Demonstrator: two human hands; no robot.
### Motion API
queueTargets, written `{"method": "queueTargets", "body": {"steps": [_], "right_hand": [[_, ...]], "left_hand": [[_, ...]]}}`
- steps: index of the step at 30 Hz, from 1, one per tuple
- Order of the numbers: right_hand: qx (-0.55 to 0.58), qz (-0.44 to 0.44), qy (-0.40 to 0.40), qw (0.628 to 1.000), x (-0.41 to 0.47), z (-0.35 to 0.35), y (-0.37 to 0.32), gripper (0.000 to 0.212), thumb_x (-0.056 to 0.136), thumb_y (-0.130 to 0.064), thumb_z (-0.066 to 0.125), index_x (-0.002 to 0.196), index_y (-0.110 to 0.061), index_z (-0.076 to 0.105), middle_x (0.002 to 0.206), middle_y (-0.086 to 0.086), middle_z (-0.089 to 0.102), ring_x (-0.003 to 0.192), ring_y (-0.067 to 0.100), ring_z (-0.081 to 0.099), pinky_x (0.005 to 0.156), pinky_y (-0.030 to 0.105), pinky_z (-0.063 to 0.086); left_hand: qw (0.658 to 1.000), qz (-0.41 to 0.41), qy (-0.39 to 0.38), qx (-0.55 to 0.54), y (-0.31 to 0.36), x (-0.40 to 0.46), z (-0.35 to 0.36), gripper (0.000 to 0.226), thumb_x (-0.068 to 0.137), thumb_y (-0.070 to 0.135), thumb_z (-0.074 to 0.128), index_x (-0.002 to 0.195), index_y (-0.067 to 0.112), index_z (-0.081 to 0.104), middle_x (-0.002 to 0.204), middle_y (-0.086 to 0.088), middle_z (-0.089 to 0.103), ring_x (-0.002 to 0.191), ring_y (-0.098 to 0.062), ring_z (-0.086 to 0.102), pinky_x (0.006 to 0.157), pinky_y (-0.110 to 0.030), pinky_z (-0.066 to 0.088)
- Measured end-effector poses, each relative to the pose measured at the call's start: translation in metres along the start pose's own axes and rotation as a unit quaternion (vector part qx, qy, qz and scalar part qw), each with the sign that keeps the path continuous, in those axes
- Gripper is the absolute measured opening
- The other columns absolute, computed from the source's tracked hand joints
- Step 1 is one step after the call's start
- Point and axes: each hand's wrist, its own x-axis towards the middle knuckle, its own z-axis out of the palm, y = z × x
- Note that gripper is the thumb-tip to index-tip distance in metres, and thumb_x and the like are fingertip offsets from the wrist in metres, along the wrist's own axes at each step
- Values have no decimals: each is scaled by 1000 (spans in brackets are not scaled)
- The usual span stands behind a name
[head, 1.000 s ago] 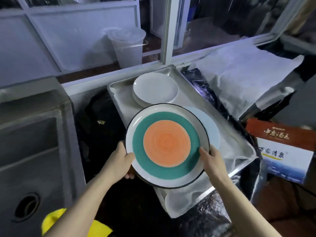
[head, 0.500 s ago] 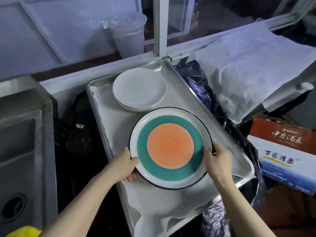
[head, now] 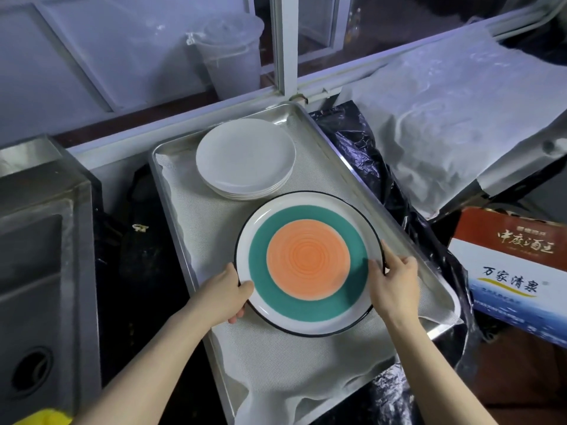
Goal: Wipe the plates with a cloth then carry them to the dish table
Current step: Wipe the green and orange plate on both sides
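Glossy glazed plate (head: 309,263), matt woven cloth liner (head: 276,357), brushed metal tray (head: 343,154), crinkled shiny black plastic (head: 368,142).

Yellow object (head: 46,418) cut off at seven o'clock, printed box (head: 515,271) clipped at three o'clock, left hand (head: 222,294) fingertips hidden under striped plate (head: 308,263)

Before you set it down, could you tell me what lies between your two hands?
In the head view, only the colourful plate lies between the left hand and right hand.

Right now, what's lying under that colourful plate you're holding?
Under the colourful plate, gripped by the left hand and right hand, a white cloth lines the metal tray. Whatever lies directly beneath the plate is hidden.
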Motion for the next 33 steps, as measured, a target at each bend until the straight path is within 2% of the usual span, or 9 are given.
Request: {"method": "queueTargets", "body": {"steps": [3,7,10,14,17,21,25,30,33], "right_hand": [[12,0,-3,1000,4,-1,0,47,95,-24,53,141,-24,47,102,2,38,75,14,46,76,26,33],[55,8,-8,998,8,1,2,45,91,-23,57,136,-28,53,108,2,39,75,-8,49,79,21,32],[116,22,-46,992,11,1,6,51,91,-20,59,139,-31,48,126,-1,50,95,-7,52,88,24,37],[313,103,-135,935,15,2,6,61,90,-5,58,143,-29,43,139,-3,51,121,17,54,106,42,42],[336,85,-136,928,14,4,0,67,90,-1,56,144,-35,37,143,-21,37,132,4,38,108,30,34],[312,40,-94,945,10,5,-7,67,90,7,45,146,-29,37,147,-20,37,131,-4,35,103,19,31],[319,16,-77,944,3,1,-11,64,90,10,41,144,-25,42,144,-19,42,129,-7,39,96,5,34],[328,-11,-72,942,-18,-9,-11,65,90,11,40,143,-27,42,135,-30,45,126,-16,38,106,15,30],[331,-21,-67,941,-36,-14,-12,66,90,13,40,143,-25,41,130,-35,44,121,-22,37,101,7,31]], "left_hand": [[1000,4,13,10,-1,1,1,16,90,40,41,86,25,38,64,2,67,44,-7,59,51,-24,44],[999,0,37,4,-5,3,6,21,86,46,44,87,27,37,78,2,62,68,-18,62,56,-28,44],[990,-8,65,-129,-4,5,10,29,83,35,58,103,33,38,95,12,62,84,-15,62,69,-31,48],[924,-16,78,-374,6,12,8,84,81,22,67,147,42,19,128,10,52,113,-17,55,100,-39,43],[889,29,59,-454,16,17,13,87,90,3,59,147,49,14,138,14,48,120,-11,53,108,-38,39],[882,61,87,-460,20,16,16,86,87,-13,52,142,48,25,143,8,48,124,-11,51,108,-38,39],[880,86,117,-452,22,8,16,87,85,-17,51,128,57,31,142,12,48,121,-3,51,102,-24,41],[883,107,131,-438,10,-12,17,92,86,-13,52,123,69,31,141,26,44,123,8,46,111,-33,35],[887,130,133,-423,2,-30,16,94,87,-11,53,124,72,30,148,25,38,134,0,39,115,-38,31]]}}
